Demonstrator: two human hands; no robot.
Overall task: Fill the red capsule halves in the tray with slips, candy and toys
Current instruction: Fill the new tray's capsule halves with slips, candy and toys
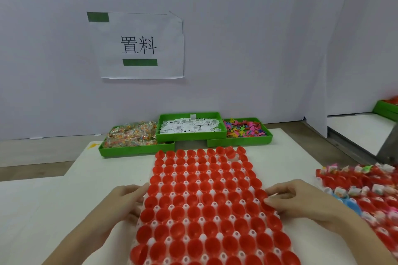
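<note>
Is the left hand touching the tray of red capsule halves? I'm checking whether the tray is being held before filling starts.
Touching. The head view shows the left hand with its fingers curled over the left edge of the tray, no gap between them.

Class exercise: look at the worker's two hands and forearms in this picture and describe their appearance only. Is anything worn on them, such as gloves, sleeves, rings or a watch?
Both the left hand and the right hand are bare, with no gloves. No ring, watch or bracelet shows on either. Both forearms are uncovered as far as the picture's lower edge, so no sleeve is in view. The fingernails look short and plain, though the picture is too soft to be certain.
</note>
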